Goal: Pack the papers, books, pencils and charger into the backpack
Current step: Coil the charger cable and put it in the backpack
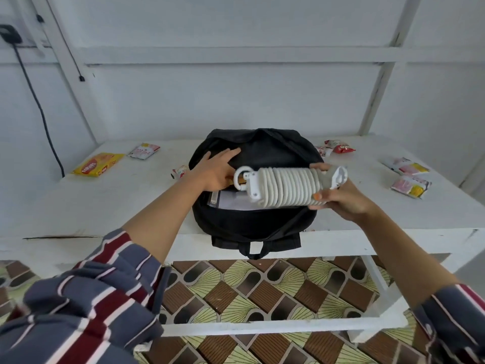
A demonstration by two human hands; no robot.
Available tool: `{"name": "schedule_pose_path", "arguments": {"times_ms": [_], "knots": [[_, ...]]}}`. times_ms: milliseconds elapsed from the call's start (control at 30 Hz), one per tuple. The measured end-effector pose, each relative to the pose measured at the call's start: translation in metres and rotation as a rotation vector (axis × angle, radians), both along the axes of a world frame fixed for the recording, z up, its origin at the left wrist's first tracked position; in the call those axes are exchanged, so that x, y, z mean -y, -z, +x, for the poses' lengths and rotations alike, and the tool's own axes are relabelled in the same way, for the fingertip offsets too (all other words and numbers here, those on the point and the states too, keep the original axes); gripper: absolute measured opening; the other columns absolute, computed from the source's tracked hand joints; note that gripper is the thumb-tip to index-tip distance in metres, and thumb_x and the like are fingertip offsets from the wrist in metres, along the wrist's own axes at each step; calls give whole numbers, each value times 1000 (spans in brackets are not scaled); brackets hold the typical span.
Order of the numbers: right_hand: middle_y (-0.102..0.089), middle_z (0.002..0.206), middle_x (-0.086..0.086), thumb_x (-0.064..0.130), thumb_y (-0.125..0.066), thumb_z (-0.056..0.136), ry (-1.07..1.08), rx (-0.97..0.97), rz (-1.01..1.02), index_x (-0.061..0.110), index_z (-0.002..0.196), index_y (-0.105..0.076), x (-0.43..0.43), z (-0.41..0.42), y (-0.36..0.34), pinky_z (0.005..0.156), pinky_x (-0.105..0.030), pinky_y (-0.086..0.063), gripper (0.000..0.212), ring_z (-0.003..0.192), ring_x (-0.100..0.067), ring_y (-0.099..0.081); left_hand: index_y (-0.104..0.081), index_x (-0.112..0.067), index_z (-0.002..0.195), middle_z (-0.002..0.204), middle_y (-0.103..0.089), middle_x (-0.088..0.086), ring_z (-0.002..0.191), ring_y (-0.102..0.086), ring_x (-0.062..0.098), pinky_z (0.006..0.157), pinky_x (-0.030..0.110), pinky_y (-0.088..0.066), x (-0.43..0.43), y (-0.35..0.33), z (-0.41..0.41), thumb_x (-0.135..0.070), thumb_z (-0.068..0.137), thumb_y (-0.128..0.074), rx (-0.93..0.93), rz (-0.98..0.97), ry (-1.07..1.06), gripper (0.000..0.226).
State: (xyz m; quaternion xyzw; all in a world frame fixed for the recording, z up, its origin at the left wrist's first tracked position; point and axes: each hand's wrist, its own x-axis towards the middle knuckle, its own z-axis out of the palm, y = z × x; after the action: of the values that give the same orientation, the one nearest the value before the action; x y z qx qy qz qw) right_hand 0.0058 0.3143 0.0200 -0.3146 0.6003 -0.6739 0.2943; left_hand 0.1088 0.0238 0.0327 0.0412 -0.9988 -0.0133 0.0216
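Nothing here reads cleanly for me. The yellow packet (98,164) at the far left of the surface (131,206) carries a red brand word along its face, but the letters are too blurred to spell out. The red packet (342,148) at the back right has white lettering, just as unreadable. The papers (233,200) inside the backpack (262,224) show faint grey print, too small to tell. The white charger (283,187) gripped in my right hand (343,203) shows no marking I can read.
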Motion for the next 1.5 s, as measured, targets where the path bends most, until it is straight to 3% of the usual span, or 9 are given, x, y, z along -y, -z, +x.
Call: {"name": "schedule_pose_path", "arguments": {"times_ms": [133,267,467,667,833,967,1167,1367,1500], "knots": [[-59,88,-7,10,-80,40,19,-23,150,10,102,-56,7,-3,14,59,-36,-57,67,77,-23,-64,-51,-38,131,158,-10,-2,145,-7,22,116,51,-7,0,-10,2,-33,93,-52,-55,67,0,38],[-60,76,-13,-9,-79,59,84,-62,249,1,100,-56,23,-5,21,63,-37,-59,47,68,-23,-66,-52,-32,132,155,-19,0,141,-19,24,115,48,-17,0,-22,-2,-25,93,-53,-104,107,-9,40],[-61,100,-17,-9,-80,58,188,-86,214,1,104,-59,67,-6,33,65,-32,-57,52,91,-27,-65,-54,-29,130,153,-25,-2,138,-25,20,113,43,-21,-1,-20,-1,-40,83,-64,-122,186,1,49],[-64,109,-5,13,-89,53,204,-316,289,12,110,-60,74,-16,46,95,-35,-48,64,104,-20,-60,-37,-37,141,157,-9,-1,143,-7,22,115,51,-8,-4,7,6,-60,67,-72,-89,-29,29,85],[-59,114,2,28,-90,53,233,-442,352,24,120,-48,75,-16,53,100,-42,-45,80,108,-18,-56,-31,-39,142,157,-4,0,143,-2,23,114,52,-7,-14,23,2,-63,65,-70,-123,-172,-11,89],[-53,118,2,60,-83,40,321,-525,395,47,109,-38,75,-18,66,101,-49,-39,84,114,-24,-48,-31,-40,142,156,-5,1,143,-4,23,113,53,-9,-22,29,-5,-63,68,-68,-155,-227,-25,86],[-42,121,-3,29,-91,51,434,-636,304,11,117,-51,75,-11,60,100,-29,-39,80,110,-15,-45,-38,-38,139,155,-8,3,141,-8,26,112,52,-11,-22,36,-11,-65,71,-64,-212,-250,-12,78],[-48,117,-6,27,-90,52,531,-707,279,7,105,-57,76,-6,59,90,-22,-38,66,101,-10,-44,-44,-38,136,156,-1,7,142,0,39,111,64,-5,-24,39,-13,-59,65,-73,-298,-245,47,79],[-53,115,-10,29,-90,53,567,-716,305,7,99,-60,76,-5,59,87,-19,-36,60,101,-17,-51,-65,-33,109,147,-14,7,139,-7,44,101,73,-10,-21,51,-15,-48,50,-85,-492,-243,164,64]]}}
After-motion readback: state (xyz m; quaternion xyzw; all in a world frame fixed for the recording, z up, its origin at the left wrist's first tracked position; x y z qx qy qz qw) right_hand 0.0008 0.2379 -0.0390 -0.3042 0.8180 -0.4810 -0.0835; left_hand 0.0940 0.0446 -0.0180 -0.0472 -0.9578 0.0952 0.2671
